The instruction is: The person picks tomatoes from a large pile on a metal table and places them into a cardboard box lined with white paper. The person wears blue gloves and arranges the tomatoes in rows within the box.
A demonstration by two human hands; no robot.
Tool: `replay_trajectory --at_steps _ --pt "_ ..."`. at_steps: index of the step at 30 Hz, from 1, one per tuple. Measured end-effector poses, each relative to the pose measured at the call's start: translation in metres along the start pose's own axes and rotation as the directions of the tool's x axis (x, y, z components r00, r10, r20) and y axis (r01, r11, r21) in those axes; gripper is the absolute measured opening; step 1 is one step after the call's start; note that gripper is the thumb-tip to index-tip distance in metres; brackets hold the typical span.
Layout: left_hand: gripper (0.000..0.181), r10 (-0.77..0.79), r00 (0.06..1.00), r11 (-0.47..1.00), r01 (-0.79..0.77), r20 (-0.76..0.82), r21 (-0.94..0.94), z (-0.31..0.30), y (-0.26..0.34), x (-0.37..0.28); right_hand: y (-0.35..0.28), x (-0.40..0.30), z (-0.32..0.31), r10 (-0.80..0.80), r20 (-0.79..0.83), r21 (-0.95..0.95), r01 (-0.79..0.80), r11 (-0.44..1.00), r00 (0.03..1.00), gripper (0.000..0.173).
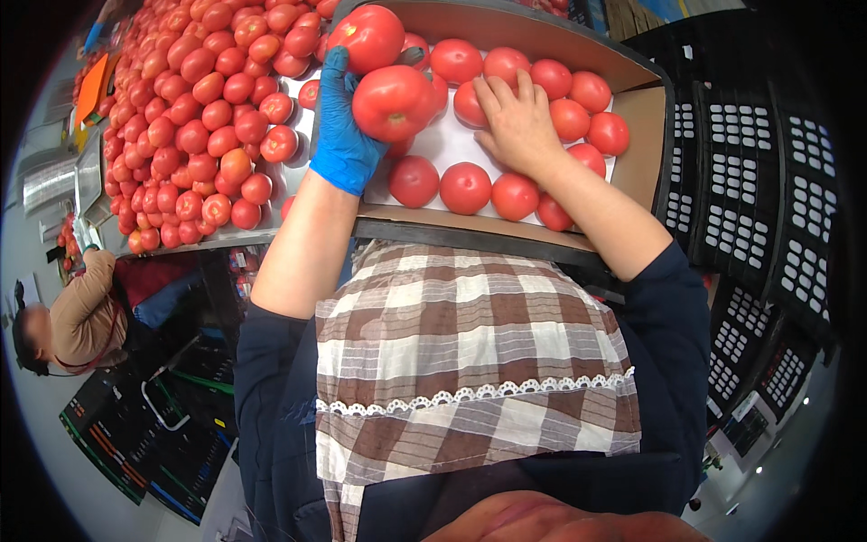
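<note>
My left hand [349, 125], in a blue glove, holds two large red tomatoes above the left side of a crate. One tomato [369, 39] is farther out, and the nearer tomato [394, 103] covers part of my palm. My bare right hand [518, 122] reaches inside the crate, its fingers curled over a tomato [469, 106] on the white liner [433, 142]. Around it lie several more tomatoes, among them a row along the near side with a tomato [465, 188] in its middle. Brown cardboard [637, 142] lines the black crate's walls.
A big heap of tomatoes [196, 129] covers the metal table [261, 234] on the left. Black plastic crates [738, 169] with slotted sides stand at the right. Another person [85, 311] is at the far left, near dark stacked crates [149, 433].
</note>
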State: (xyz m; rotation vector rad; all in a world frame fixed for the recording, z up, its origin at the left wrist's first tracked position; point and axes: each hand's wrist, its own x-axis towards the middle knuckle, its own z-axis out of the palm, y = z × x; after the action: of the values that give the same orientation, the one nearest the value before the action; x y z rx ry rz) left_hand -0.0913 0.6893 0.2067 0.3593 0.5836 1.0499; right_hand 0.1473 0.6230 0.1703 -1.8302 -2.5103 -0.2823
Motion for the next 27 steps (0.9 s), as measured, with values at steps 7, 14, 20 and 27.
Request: replay_trajectory --at_steps 7,14,20,27 --pt "0.073 0.0 1.0 0.999 0.001 0.018 -0.053 -0.007 0.002 0.002 -0.02 0.0 0.004 -0.169 -0.033 0.245 0.172 0.954 0.985 0.047" --pt "0.072 0.01 0.999 0.999 -0.011 -0.04 -0.035 0.006 0.007 -0.005 -0.008 0.016 0.009 0.032 -0.07 0.597 0.017 0.802 0.997 0.055" --pt "0.082 0.077 0.989 0.989 -0.092 -0.128 -0.116 -0.013 0.003 0.008 0.001 0.019 -0.007 -0.135 0.656 0.692 -0.663 -0.285 0.743 0.05" --pt "0.09 0.046 0.998 0.953 -0.028 0.052 -0.3 -0.025 0.008 0.007 0.002 0.02 0.014 -0.013 0.407 0.865 -0.381 0.327 0.913 0.042"
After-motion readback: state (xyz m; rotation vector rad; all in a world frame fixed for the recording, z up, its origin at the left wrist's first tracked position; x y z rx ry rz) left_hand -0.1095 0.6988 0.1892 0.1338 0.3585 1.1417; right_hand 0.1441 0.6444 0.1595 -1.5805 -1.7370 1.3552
